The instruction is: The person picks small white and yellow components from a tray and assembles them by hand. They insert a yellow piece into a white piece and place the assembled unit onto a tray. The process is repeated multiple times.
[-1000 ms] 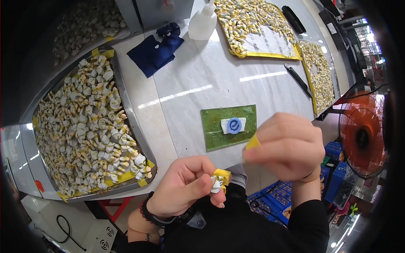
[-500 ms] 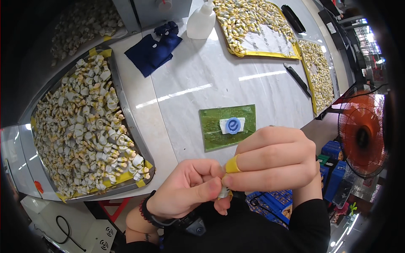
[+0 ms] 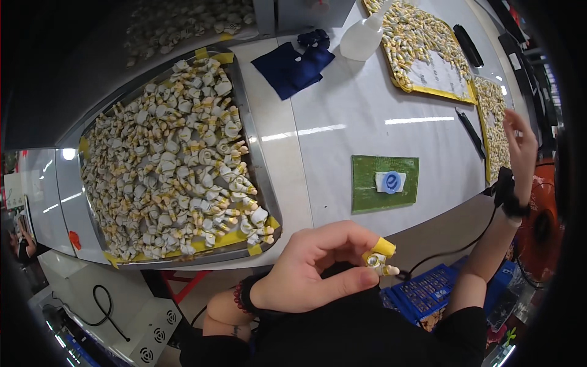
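My left hand (image 3: 324, 263) is closed in a pinch near the table's front edge, with a yellow finger cot (image 3: 383, 247) on the index fingertip. Between thumb and index finger it holds a small white-and-yellow figurine piece (image 3: 375, 261) with a pale peach end. Out at the far right, my right hand (image 3: 521, 144) is stretched over the edge of a yellow-rimmed tray (image 3: 487, 131) of tiny yellow-and-white parts. Its fingers are extended, and nothing shows in them. Beyond my left hand lies a green mat (image 3: 362, 199) carrying a white pad with a round blue piece (image 3: 391, 181).
On the left, a large metal tray (image 3: 269, 211) holds many white-and-yellow figurine pieces. Further back are a dark blue cloth (image 3: 284, 70), a white squeeze bottle (image 3: 361, 41), another tray (image 3: 437, 93) of small parts and a black cutter knife (image 3: 469, 133). An orange fan (image 3: 541, 214) stands at right.
My right hand has left the figurine piece and swung far right to the tray. My left hand keeps the piece. The view has turned, so the table appears shifted rightward.
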{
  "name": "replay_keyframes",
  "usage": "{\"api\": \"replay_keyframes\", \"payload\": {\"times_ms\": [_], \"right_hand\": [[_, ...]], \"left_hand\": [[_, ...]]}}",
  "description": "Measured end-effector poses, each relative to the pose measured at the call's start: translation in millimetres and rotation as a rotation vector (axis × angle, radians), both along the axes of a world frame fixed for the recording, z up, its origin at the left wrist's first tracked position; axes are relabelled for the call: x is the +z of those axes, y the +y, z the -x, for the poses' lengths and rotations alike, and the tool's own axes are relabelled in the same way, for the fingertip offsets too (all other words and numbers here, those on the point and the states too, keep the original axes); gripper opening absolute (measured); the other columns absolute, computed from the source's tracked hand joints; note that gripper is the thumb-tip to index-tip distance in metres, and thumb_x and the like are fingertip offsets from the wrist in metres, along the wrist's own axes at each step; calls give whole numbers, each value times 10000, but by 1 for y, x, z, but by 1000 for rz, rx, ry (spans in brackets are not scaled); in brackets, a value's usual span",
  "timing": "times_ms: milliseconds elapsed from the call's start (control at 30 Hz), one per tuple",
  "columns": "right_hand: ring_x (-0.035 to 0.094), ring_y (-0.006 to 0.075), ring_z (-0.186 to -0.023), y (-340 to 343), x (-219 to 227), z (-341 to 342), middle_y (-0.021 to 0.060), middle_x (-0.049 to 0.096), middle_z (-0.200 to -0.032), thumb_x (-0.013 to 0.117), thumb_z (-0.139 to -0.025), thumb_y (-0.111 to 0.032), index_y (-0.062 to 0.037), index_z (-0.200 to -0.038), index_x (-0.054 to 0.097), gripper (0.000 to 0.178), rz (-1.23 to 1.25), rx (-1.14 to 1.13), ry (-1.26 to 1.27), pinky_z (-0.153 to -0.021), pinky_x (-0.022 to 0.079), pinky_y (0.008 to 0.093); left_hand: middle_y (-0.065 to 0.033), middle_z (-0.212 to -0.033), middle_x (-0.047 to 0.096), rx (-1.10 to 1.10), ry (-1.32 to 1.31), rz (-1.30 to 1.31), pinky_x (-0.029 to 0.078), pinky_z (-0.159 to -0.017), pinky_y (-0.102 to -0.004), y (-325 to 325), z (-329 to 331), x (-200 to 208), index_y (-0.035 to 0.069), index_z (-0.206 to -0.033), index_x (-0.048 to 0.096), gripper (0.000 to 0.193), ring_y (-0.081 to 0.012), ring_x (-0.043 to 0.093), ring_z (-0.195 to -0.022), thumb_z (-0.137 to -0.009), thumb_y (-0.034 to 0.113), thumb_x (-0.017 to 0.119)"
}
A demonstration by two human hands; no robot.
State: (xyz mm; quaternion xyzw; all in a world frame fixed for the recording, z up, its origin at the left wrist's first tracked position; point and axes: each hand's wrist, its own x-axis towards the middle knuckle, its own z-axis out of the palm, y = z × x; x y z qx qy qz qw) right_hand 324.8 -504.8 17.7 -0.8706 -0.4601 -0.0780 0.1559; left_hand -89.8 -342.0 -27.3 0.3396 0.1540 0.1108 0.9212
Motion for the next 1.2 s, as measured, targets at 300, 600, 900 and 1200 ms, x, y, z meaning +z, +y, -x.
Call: {"api": "replay_keyframes", "payload": {"times_ms": [300,600,900,1200], "right_hand": [[610,178,-659,-33,-62,-58,117,658,-798,641,-814,-70,10,-932,654,144,207,-131,16,-633,475,290],[620,229,-668,-30,-43,-55,140,640,-765,579,-865,-97,23,-904,589,127,61,-135,-38,-615,464,327],[609,328,-799,-49,-58,-92,203,625,-847,517,-820,-10,42,-896,577,110,278,-164,-120,-707,466,356],[569,126,-781,3,-20,26,104,636,-895,484,-908,0,33,-1029,589,164,-104,44,278,-714,438,235]], "left_hand": [[-154,-987,628,4,-40,-36,498,-837,-315,-1,3,-7,-81,-1079,545,341,-182,624,-920,-832,107,685],[-150,-974,631,45,-37,-30,503,-828,-312,-1,3,-5,-80,-1072,547,346,-179,631,-909,-829,118,692],[-148,-972,633,31,-28,-14,500,-832,-308,1,7,-5,-73,-1072,547,350,-173,630,-909,-831,134,693],[-145,-968,631,48,2,-3,499,-831,-311,-1,8,-6,-74,-1070,546,357,-170,627,-905,-833,149,694]]}}
